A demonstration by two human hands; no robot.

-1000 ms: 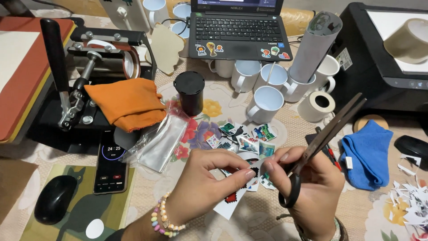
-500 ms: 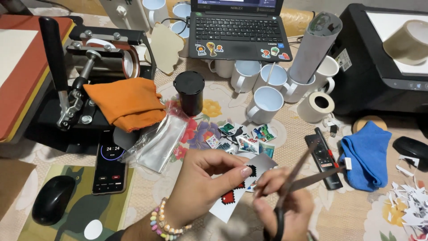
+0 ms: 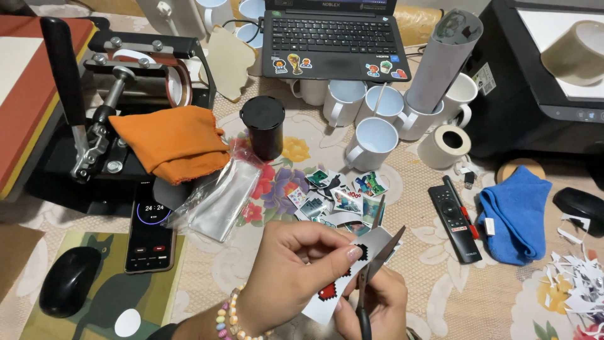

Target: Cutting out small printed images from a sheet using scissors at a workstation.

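My left hand [image 3: 292,274] pinches a white sticker sheet [image 3: 327,296] printed with small red and black pixel shapes, low in the middle of the view. My right hand [image 3: 374,308] sits just below and to the right of it, gripping black-handled scissors [image 3: 371,267]. The blades point up and are partly open against the sheet's right edge. Just beyond the hands lies a pile of cut-out stickers [image 3: 343,192] on the flowered tablecloth [image 3: 434,264].
A mug heat press [image 3: 126,94] with an orange cloth [image 3: 170,141] stands at left. A phone [image 3: 150,234], mouse [image 3: 68,280], black cup [image 3: 263,126], white mugs [image 3: 371,141], laptop [image 3: 333,38], remote [image 3: 454,221], blue cloth [image 3: 517,211], tape roll [image 3: 445,146] and paper scraps [image 3: 582,283] surround the hands.
The scissors have swung from pointing up-right to nearly upright and closer to the sheet. Both hands have dropped lower in view, with the blades now at the sheet's edge.
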